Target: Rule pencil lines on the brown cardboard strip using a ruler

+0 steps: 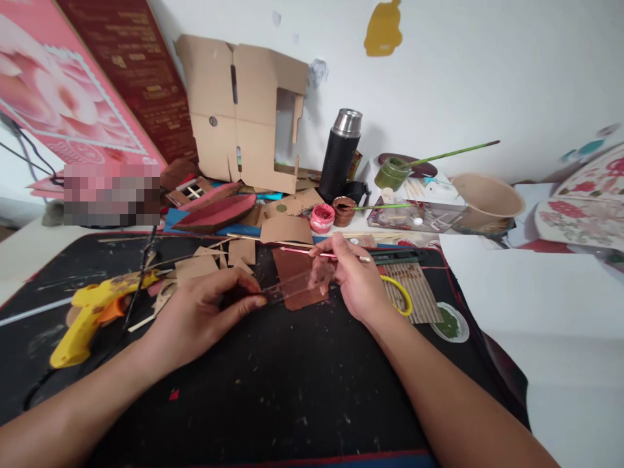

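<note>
Head view: over a black mat point(273, 390), the left hand point(202, 309) pinched one end of a clear strip point(288, 286), which stretched across a brown card point(306, 301) toward the right hand point(358, 279), itself holding a pink pencil point(298, 251), while a pink jar point(322, 219) and then a black flask point(338, 159) stood beyond.

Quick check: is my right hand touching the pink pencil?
Touching. The head view shows it: the pink pencil runs through the right hand, gripped by its fingers, with both ends sticking out.
</note>
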The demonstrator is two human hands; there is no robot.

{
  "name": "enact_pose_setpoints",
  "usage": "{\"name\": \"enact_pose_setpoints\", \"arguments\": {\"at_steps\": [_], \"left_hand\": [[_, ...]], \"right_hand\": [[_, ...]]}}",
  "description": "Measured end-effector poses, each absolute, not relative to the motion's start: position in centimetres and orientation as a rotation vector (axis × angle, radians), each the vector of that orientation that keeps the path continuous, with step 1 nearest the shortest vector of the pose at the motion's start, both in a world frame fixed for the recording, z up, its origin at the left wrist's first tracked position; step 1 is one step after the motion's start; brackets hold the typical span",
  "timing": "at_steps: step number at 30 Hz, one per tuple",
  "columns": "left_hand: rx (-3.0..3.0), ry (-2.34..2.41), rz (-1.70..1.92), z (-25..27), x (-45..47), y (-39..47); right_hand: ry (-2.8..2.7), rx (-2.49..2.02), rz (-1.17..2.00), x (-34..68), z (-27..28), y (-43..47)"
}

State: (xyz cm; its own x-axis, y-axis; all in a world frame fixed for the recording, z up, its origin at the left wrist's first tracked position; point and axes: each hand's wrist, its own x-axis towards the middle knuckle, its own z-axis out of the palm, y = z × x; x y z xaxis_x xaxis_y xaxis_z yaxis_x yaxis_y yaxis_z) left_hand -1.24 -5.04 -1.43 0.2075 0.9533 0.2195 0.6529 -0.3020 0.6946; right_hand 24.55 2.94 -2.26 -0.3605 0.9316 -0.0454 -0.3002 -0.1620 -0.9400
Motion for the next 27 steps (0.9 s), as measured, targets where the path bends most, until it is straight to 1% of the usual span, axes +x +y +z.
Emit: {"name": "enact_pose_setpoints", "arguments": {"at_steps": [3, 10, 12, 16, 17, 19, 22, 23, 25, 27], "left_hand": [[1.912, 1.589, 0.827, -1.1, -0.6, -4.8], [1.711, 1.545, 0.820, 0.0, 0.3, -4.9], [1.569, 1.495, 0.919, 0.1, -0.1, -4.7], [1.227, 1.431, 1.320, 0.7, -1.1, -4.1], [1.197, 1.449, 1.363, 1.0, -1.3, -4.0], [1.252, 1.517, 1.280, 1.6, -1.4, -3.9], [1.534, 1.573, 0.947, 2.4, -0.4, -3.9], [1.640, 1.571, 0.886, 2.5, 0.2, -3.9], [1.805, 1.519, 0.839, 2.7, 1.5, -3.8], [1.825, 1.463, 0.866, 2.7, 2.7, -3.6]], "right_hand": [[-1.191, -0.832, 1.642, 24.6, -2.1, 3.0], [-1.259, -0.877, 1.559, 24.8, -2.3, 3.3], [-1.248, -0.883, 1.539, 24.9, -2.5, 3.6], [-1.196, -0.910, 1.467, 25.2, -2.6, 4.3], [-1.172, -0.917, 1.438, 25.4, -2.6, 4.5], [-1.106, -0.930, 1.379, 25.7, -2.3, 4.9], [-1.000, -0.939, 1.316, 26.1, -2.0, 5.4], [-0.974, -0.937, 1.300, 26.3, -1.9, 5.5], [-0.938, -0.924, 1.271, 26.6, -1.7, 5.8], [-0.930, -0.909, 1.239, 27.0, -1.6, 6.1]]}}
